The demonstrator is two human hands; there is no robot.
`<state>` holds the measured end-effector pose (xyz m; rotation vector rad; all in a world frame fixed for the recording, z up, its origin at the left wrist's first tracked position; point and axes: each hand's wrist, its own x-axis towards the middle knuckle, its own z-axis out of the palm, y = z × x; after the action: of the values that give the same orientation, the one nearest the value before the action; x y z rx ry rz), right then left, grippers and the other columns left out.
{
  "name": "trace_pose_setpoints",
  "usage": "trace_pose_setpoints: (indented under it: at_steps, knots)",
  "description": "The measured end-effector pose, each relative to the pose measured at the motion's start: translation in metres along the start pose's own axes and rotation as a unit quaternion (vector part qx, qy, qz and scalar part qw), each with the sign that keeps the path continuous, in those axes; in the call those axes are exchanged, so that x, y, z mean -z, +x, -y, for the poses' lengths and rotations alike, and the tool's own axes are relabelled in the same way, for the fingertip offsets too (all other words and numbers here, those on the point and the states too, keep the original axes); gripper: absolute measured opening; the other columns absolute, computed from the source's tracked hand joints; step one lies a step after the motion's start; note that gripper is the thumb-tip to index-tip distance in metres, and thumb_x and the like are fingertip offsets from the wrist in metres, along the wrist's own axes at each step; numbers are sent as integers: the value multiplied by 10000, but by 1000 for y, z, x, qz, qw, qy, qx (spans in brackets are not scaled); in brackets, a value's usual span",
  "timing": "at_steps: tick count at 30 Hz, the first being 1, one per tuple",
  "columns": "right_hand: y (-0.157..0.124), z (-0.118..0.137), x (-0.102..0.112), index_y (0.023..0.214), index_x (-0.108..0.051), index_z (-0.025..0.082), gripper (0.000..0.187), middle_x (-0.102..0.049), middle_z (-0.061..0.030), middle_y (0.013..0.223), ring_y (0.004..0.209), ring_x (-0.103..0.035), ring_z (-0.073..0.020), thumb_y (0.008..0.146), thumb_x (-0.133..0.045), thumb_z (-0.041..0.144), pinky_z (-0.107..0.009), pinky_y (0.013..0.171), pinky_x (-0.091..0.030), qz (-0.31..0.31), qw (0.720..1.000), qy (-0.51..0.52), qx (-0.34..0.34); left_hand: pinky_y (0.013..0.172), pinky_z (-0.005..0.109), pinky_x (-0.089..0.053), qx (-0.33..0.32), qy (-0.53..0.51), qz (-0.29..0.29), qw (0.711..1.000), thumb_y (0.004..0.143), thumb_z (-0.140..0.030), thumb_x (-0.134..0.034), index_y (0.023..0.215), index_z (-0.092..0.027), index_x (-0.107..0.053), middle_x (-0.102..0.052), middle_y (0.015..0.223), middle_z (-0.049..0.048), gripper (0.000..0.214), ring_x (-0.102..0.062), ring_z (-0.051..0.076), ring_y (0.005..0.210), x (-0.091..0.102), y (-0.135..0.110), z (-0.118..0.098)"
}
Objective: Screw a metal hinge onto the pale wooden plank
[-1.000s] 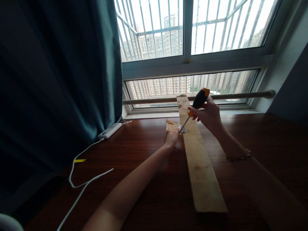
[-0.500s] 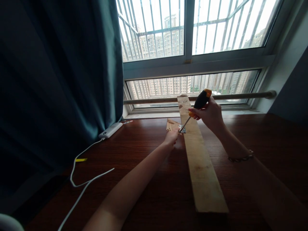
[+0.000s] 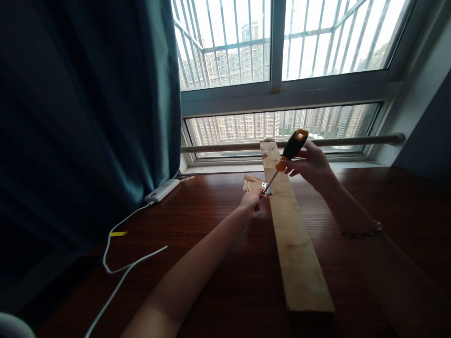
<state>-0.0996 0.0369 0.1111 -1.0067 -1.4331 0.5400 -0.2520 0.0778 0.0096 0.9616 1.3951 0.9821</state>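
My right hand (image 3: 313, 164) grips a screwdriver (image 3: 295, 143) with a black and orange handle, fingers around the handle's lower part. Its shaft slants down left to a small metal hinge (image 3: 268, 188). The hinge lies at the left edge of a long wooden board (image 3: 294, 239), between it and a small piece of wood (image 3: 251, 182). My left hand (image 3: 251, 199) is closed at the near edge of that small piece, thumb beside the screwdriver tip. Exactly where the tip sits, and any screw under it, is too small to make out.
The dark red wooden tabletop (image 3: 211, 206) reaches the window. A metal rail (image 3: 352, 141) crosses behind the board's far end. At left are a white power strip (image 3: 162, 190), a white cable (image 3: 116, 271), a yellow strip (image 3: 119, 234) and a blue curtain (image 3: 141, 94).
My right hand has shifted slightly right and its fingers have loosened and changed position on the handle. The screwdriver handle has turned and tilted a little left. My left hand stays in place.
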Motion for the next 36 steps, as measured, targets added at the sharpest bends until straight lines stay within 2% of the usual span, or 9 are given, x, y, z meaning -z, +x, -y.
trace_pose_setpoints:
  at_steps: [3,5,8,14,17,23,29,31,36]
  knots:
    - [2,-12,-5,747,-539,140,434,-584,2,570,374,-535,-118,510,-752,435,-194,290,-382,-77,995,-63,13,404,204,-261,3,-7,-5,1000,651,-436,-642,794,-163,-582,-543,682,11,314,-311,56,430,0,-2,-1]
    - [3,-15,-6,663,-542,128,396,-554,2,501,359,-522,-116,532,-736,449,-184,279,-349,-90,993,-70,0,401,200,-259,7,-12,-7,1000,648,-435,-650,781,-160,-577,-531,658,5,314,-305,51,421,0,-4,-2]
    - [2,-9,-3,692,-552,118,373,-603,-33,567,410,-558,-127,537,-746,397,-188,308,-390,-44,998,-1,-41,402,200,-261,8,-21,-7,1000,652,-420,-653,776,-159,-568,-521,646,-1,301,-293,44,410,0,-4,-2]
    - [1,8,10,782,-543,124,432,-660,-81,786,625,-652,-199,449,-802,215,-307,535,-563,46,987,125,-89,410,209,-283,17,-14,-9,1000,654,-418,-645,756,-164,-548,-500,648,-12,291,-308,50,420,0,-3,-2]
    - [3,3,8,752,-536,126,414,-644,-55,689,559,-645,-198,467,-799,272,-271,452,-545,3,993,86,-75,412,209,-285,13,-14,-9,1000,661,-419,-635,738,-167,-531,-477,618,-21,283,-305,53,420,0,-2,-1]
    - [4,-9,-1,899,-500,159,547,-588,19,561,416,-587,-160,492,-770,406,-212,304,-459,-87,996,6,-21,405,203,-278,5,-27,-5,1000,659,-408,-636,722,-174,-516,-451,600,-31,270,-302,50,420,0,0,1]
    - [0,11,11,883,-506,142,521,-651,-62,733,550,-643,-194,467,-797,262,-267,435,-541,22,993,63,-102,398,206,-263,6,-35,-6,999,641,-398,-655,716,-172,-511,-429,585,-40,278,-285,50,416,0,1,1]
    - [0,13,13,842,-517,138,494,-651,-66,746,584,-651,-201,447,-802,220,-285,483,-561,30,990,81,-108,402,209,-265,5,-37,-5,999,637,-404,-658,721,-174,-514,-431,584,-41,284,-285,50,414,0,2,1]
    - [5,-5,1,826,-503,147,529,-603,-1,634,503,-622,-176,439,-800,352,-255,402,-526,-68,994,53,-61,409,219,-284,6,-24,-11,1000,655,-408,-636,719,-177,-519,-490,620,-22,267,-305,54,408,-1,1,1]
